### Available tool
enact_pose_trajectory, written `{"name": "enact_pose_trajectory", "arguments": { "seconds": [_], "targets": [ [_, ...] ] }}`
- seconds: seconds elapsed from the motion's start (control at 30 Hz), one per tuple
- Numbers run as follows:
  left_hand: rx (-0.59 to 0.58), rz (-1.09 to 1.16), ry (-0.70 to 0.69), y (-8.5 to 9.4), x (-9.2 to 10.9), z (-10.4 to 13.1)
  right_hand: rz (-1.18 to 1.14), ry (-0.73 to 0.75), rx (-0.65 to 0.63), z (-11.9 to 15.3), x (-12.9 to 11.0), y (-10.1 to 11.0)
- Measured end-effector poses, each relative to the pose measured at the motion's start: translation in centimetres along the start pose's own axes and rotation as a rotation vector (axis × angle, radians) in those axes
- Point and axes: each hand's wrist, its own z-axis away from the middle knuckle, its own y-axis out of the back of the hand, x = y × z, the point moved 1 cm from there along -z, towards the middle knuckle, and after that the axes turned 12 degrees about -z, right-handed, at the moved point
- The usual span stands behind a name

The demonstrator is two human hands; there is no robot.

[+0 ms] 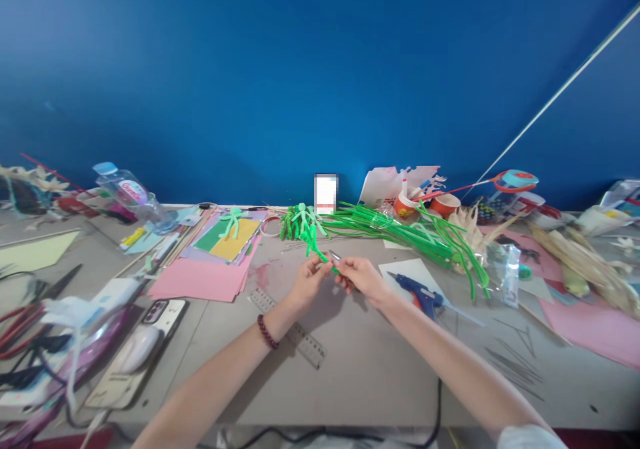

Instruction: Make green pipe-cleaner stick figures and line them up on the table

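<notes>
Above the middle of the desk, my left hand (313,277) pinches a bright green pipe cleaner (310,241) with several bent, fuzzy branches rising from it. Close beside it, my right hand (361,277) is closed at the lower end of the same pipe cleaner. A small silvery metal tip (335,255) shows over the right fingers; its kind cannot be made out. Behind the hands, several green pipe cleaner figures (301,221) sit next to a bundle of long green pipe cleaners (400,232). A clear ruler (307,345) lies under my left wrist.
Right of my hands, a blue glue gun (420,293) rests on white paper. Pink sheets (200,279), a phone (165,315) with a white mouse (141,349) on it and a plastic bottle (131,192) are at left. Red paper cups (444,203) stand by the blue wall (300,69).
</notes>
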Motion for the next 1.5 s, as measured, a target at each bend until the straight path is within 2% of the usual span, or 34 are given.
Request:
{"name": "enact_pose_trajectory", "arguments": {
  "seconds": [0.07, 0.13, 0.23, 0.33, 0.47, 0.57, 0.67, 0.8, 0.97, 1.13, 1.3, 1.5],
  "targets": [
    [0.011, -0.063, -0.063, 0.1, 0.3, 0.0, -0.249, -0.191, -0.093, -0.2, 0.3, 0.1],
    [0.035, -0.125, -0.124, 0.1, 0.4, 0.0, -0.396, -0.283, -0.129, -0.4, 0.5, 0.1],
    [0.098, -0.175, -0.132, 0.2, 0.5, 0.0, -0.389, -0.187, -0.089, -0.6, 0.8, 0.1],
    [0.121, -0.16, -0.036, 0.1, 0.4, 0.1, -0.129, 0.064, 0.022, -0.6, 0.6, 0.2],
    [0.065, -0.108, 0.111, -0.1, 0.1, 0.1, 0.464, 0.481, 0.19, 0.1, 0.0, 0.5],
    [0.066, -0.02, 0.19, -0.2, 0.0, 0.1, 0.895, 0.771, 0.215, 0.8, -0.1, 0.3],
    [0.094, 0.075, 0.198, -0.2, -0.1, 0.1, 1.142, 0.864, 0.154, 1.2, 0.1, 0.0],
    [0.085, 0.074, 0.194, -0.1, -0.4, 0.0, 1.216, 0.88, 0.125, 1.2, 0.1, -0.1],
    [0.061, -0.047, 0.163, 0.1, -0.7, -0.1, 1.156, 0.862, 0.105, 1.2, 0.1, 0.1],
    [0.074, -0.117, 0.068, 0.1, -0.4, -0.1, 0.97, 0.766, 0.191, 1.2, -0.1, 0.0],
    [0.128, -0.133, 0.001, -0.1, -0.3, 0.0, 0.518, 0.442, 0.156, 0.4, -0.3, 0.0],
    [0.088, -0.255, -0.099, 0.0, -0.3, 0.2, -0.019, 0.054, -0.034, -0.5, 0.1, 0.3]
  ]
}}
